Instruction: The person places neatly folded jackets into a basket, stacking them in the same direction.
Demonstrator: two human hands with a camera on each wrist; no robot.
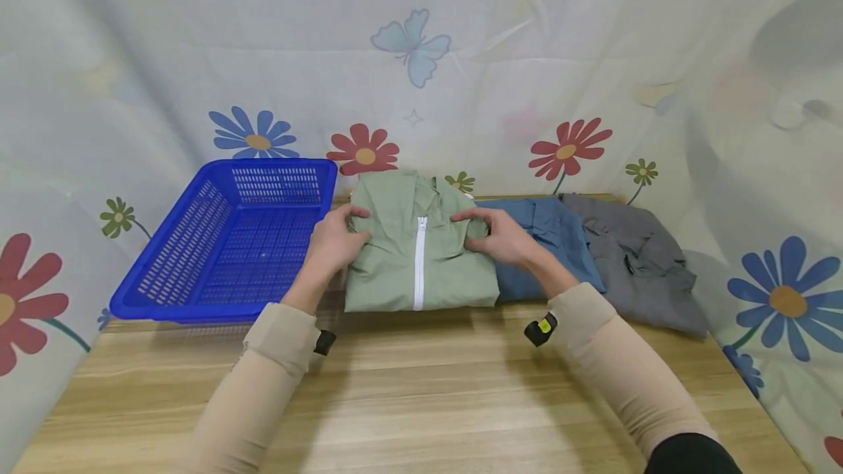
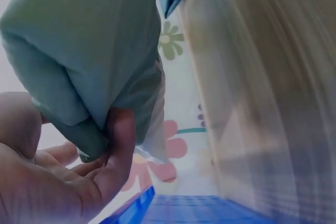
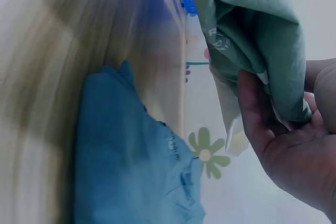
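Observation:
A folded light-green jacket [image 1: 385, 262] with a white zipper [image 1: 420, 262] down its front is held up off the wooden table. My left hand [image 1: 334, 241] grips its left side, thumb and fingers around the folded edge. The right side is pinched by my right hand [image 1: 503, 236]. In the left wrist view the green cloth [image 2: 105, 40] hangs over the left hand [image 2: 68, 182]. From the right wrist, loose inner folds [image 3: 247, 35] and part of a pale print show above the right hand [image 3: 294, 145].
An empty blue plastic basket [image 1: 217, 309] stands to the left. Right of the jacket lie a folded blue garment [image 1: 560, 240] and a folded grey garment [image 1: 648, 269] on the wooden table [image 1: 428, 393]. A flower-printed cloth [image 1: 474, 93] hangs behind.

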